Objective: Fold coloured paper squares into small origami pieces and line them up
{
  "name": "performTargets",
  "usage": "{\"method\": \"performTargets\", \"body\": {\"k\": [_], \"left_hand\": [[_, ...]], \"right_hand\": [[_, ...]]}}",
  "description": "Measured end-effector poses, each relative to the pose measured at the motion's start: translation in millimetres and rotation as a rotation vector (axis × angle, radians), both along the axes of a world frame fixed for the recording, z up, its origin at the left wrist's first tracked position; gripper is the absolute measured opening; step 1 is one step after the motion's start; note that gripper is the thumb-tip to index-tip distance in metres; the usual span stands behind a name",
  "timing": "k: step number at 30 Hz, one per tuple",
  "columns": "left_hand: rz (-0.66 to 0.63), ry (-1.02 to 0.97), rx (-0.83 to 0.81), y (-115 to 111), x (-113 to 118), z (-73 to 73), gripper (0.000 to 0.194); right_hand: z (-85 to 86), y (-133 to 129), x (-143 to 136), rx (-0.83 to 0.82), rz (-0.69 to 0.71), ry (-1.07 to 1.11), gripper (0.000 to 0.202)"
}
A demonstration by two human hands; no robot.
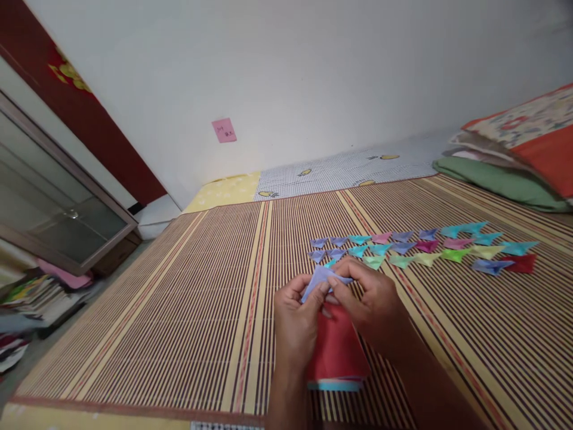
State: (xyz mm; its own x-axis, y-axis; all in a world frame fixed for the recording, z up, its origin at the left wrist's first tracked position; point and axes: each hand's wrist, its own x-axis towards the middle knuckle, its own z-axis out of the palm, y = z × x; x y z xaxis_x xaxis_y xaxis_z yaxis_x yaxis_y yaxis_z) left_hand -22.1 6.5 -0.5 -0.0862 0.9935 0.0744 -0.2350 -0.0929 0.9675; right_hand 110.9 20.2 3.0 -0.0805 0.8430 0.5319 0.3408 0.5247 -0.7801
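A folded piece of lavender paper [319, 276] is pinched between both hands, with a pointed corner sticking out at the right. My left hand [295, 313] grips its left side, thumb on top. On the other side, my right hand [369, 295] presses thumb and fingers onto the right part of the paper. Below the hands lies a stack of coloured paper with a red sheet [338, 349] on top and light blue edges showing at the front. Just beyond my hands are rows of small folded paper boats [427, 245] in purple, blue, pink, green, yellow and red.
Everything rests on a striped bamboo mat [188, 310] over a bed. Folded bedding and a green pillow [496, 179] lie at the far right. A pink note [224, 130] is stuck on the wall. At the left stand a glass-doored cabinet [58, 191] and piled books [33, 301].
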Motion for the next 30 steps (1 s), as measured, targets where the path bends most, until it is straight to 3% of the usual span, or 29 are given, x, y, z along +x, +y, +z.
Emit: {"method": "performTargets", "body": {"k": [7,25,30], "left_hand": [[0.072,0.007,0.017,0.0,4.0,-3.4,0.023],[0.108,0.05,0.023,-0.8,5.3,-2.5,0.023],[0.179,0.042,0.053,-0.8,5.0,-4.1,0.023]], "right_hand": [[-2.1,-0.1,-0.5,-0.009,-0.022,-0.012,0.021],[-2.0,-1.2,-0.9,-0.03,-0.035,-0.036,0.023],[-9.6,1.9,-2.3,-0.108,-0.018,0.117,0.016]]}}
